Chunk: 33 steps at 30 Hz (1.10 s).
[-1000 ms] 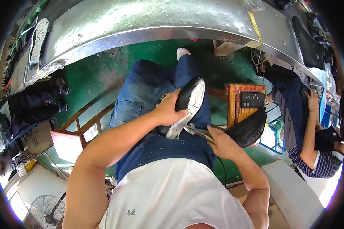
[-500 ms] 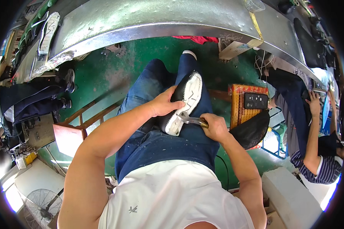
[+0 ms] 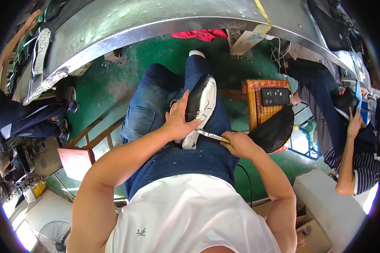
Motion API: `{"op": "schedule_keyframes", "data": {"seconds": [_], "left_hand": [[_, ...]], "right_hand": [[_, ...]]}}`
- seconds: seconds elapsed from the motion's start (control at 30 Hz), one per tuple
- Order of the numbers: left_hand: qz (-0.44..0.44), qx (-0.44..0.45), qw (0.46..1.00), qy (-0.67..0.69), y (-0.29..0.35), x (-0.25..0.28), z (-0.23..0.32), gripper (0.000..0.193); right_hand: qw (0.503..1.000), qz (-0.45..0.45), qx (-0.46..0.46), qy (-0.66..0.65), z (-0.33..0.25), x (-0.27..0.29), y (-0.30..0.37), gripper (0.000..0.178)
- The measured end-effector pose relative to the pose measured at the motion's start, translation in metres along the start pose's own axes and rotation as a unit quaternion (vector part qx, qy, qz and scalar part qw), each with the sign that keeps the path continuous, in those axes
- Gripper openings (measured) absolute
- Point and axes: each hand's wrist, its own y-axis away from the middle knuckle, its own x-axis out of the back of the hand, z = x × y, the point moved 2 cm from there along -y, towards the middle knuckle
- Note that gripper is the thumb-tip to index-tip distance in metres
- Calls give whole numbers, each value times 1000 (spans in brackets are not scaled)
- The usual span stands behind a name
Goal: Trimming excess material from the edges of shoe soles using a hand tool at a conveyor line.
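Across my thighs lies a black shoe (image 3: 194, 99) with a pale, ragged-edged underside (image 3: 207, 104) facing up and to the right. My left hand (image 3: 178, 119) grips its left side, fingers spread along the black upper and thumb on the pale edge. In my right hand (image 3: 240, 144) are metal lasting pincers (image 3: 210, 135); the fist wraps round their handles. Their tip touches the shoe's lower edge near my left thumb. The jaws are too small to read, and the shoe's inside is hidden.
A metal-topped bench (image 3: 156, 17) curves across the far side. To my right, a black device (image 3: 275, 97) and dark cloth (image 3: 274, 130) lie on a woven-top stool (image 3: 255, 114). A wooden seat (image 3: 77, 159) stands left. Co-workers flank me; one (image 3: 354, 126) handles a dark shoe.
The shoe has tilted, so more black upper shows. My left fingers have spread up its side. The pincers have turned edge-on and stay at the lower edge. The whole view has shifted slightly.
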Motion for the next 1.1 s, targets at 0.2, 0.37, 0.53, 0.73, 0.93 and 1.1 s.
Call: {"op": "schedule_keyframes", "data": {"seconds": [0.2,0.37,0.53,0.73,0.93,1.1], "left_hand": [[-11,-19,997,75,-9,6,-10,114],[-87,-19,974,208,-20,9,-41,116],[-163,13,933,321,-21,27,-20,113],[-179,23,923,340,-21,28,-19,117],[-189,34,907,375,-17,33,-14,119],[-177,12,910,374,-18,30,-18,117]], "right_hand": [[994,-12,-63,-94,-33,29,1,33],[994,79,-51,-50,-45,20,-26,39],[990,-33,-94,-102,-48,33,11,31],[996,-83,16,25,-72,24,2,52],[984,62,63,155,-71,1,0,54],[940,127,113,297,-70,3,-11,53]]}}
